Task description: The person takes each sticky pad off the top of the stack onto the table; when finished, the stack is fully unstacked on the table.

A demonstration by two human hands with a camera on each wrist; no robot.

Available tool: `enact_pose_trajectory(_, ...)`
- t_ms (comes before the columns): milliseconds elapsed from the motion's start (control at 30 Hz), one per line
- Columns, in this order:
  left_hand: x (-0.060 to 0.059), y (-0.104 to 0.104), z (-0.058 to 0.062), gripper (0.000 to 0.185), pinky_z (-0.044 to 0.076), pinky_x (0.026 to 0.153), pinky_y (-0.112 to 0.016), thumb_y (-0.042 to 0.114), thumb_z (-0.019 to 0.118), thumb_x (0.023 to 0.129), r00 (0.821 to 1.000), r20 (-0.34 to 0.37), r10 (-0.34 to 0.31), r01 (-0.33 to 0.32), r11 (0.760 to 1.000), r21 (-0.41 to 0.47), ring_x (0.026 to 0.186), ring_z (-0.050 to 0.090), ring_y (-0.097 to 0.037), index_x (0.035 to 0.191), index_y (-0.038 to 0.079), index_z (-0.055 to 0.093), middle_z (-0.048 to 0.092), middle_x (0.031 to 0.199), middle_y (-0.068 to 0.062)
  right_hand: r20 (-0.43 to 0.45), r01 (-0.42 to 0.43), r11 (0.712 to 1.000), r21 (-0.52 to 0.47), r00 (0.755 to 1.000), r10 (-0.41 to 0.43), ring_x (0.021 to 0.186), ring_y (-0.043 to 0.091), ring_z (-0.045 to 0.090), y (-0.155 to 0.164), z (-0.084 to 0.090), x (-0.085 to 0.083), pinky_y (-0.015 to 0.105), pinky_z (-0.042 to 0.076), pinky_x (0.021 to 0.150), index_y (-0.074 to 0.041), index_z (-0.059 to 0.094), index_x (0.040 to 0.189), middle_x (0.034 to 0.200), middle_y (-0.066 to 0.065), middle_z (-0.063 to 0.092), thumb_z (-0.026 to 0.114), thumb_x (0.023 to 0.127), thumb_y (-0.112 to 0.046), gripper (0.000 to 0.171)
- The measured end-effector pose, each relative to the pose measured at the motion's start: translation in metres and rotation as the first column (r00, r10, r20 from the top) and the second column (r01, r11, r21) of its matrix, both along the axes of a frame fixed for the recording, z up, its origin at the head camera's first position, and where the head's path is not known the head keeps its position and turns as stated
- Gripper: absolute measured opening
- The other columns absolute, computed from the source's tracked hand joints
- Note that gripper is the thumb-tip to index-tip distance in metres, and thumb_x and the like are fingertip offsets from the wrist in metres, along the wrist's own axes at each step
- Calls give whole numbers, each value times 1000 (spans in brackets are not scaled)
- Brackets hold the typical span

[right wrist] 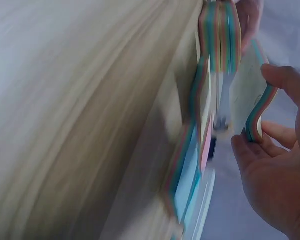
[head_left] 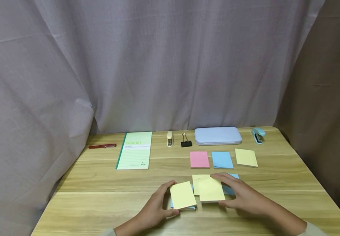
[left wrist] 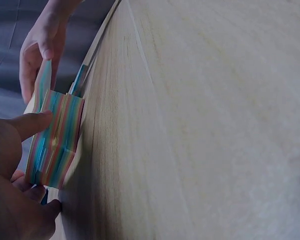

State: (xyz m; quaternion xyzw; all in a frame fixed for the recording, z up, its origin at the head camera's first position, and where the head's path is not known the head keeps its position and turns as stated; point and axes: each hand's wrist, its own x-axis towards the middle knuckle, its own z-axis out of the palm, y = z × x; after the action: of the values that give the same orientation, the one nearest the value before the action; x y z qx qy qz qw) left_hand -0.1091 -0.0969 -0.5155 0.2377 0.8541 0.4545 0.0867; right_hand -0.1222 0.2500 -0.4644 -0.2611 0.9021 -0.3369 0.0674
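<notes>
Gripping: L hand (head_left: 155,209) fingers curl round yellow-topped pad (head_left: 183,195), R hand (head_left: 244,196) pinches 2nd pad (head_left: 211,190).

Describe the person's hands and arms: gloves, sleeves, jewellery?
Both hands are bare: no gloves, rings or watch show. The left hand and right hand lead to bare forearms. A pale, light-coloured sleeve cuff shows on the right arm, and a sliver of one on the left.
</notes>
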Motion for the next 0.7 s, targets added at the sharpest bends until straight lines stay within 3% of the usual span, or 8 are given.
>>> enact_pose_trajectory(167, 0, 0, 0, 95, 34, 120, -52, 22, 89, 82, 1000, 6, -2, 2, 1000, 1, 146, 41, -24, 158, 11, 33, 45, 156, -1, -58, 46, 995, -85, 997, -51, 138, -6, 39, 40, 0, 1, 12, 40, 107, -24, 47, 154, 153, 4, 49, 84, 86, -37, 78)
enact_pose_trajectory(300, 1, -1, 0, 95, 34, 120, -52, 24, 89, 82, 1000, 11, -2, 2, 1000, -3, 146, 41, -24, 158, 12, 33, 45, 156, 0, -84, 65, 989, -135, 994, -77, 135, -16, 34, 72, 0, 1, 6, 39, 104, -12, 47, 153, 151, 14, 48, 85, 86, -28, 78)
enact_pose_trajectory(533, 0, -1, -1, 94, 34, 120, -51, 23, 89, 82, 1000, 5, -1, 1, 1000, 0, 146, 41, -23, 158, 12, 34, 45, 156, 1, -128, 195, 981, -18, 972, -196, 123, -24, 30, 124, -13, -3, -4, 23, 95, -8, 49, 149, 145, 18, 52, 88, 82, -28, 80)
enact_pose_trajectory(700, 0, -1, -2, 94, 34, 120, -51, 24, 89, 82, 1000, 11, 0, 0, 1000, -1, 146, 41, -22, 157, 13, 34, 45, 156, 2, -118, 198, 980, 13, 974, -196, 124, -26, 24, 142, -28, -4, -3, 17, 92, -9, 50, 149, 144, 20, 53, 90, 81, -27, 81)
